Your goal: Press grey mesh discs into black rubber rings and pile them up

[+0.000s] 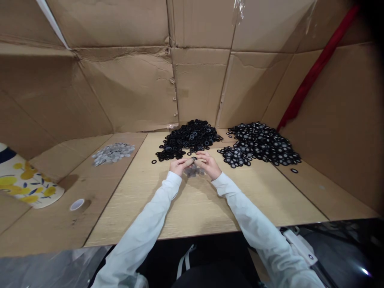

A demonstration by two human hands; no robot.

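Note:
My left hand (179, 165) and my right hand (211, 166) meet over the middle of the table. Between their pinched fingertips is a small black ring (194, 159), partly covered by the fingers; whether a disc sits inside it I cannot make out. Just below the hands lies a small heap of translucent grey discs (194, 172). Behind them rises a large pile of plain black rings (192, 136). To the right spreads another pile of black rings with pale discs in their centres (261, 142).
More grey discs (114, 153) are heaped on the left. A tape roll (77, 205) and a patterned cylinder (33, 180) lie near the left edge. Cardboard walls (126, 88) enclose the table's back and sides, with a red strip (318, 68) hanging at right.

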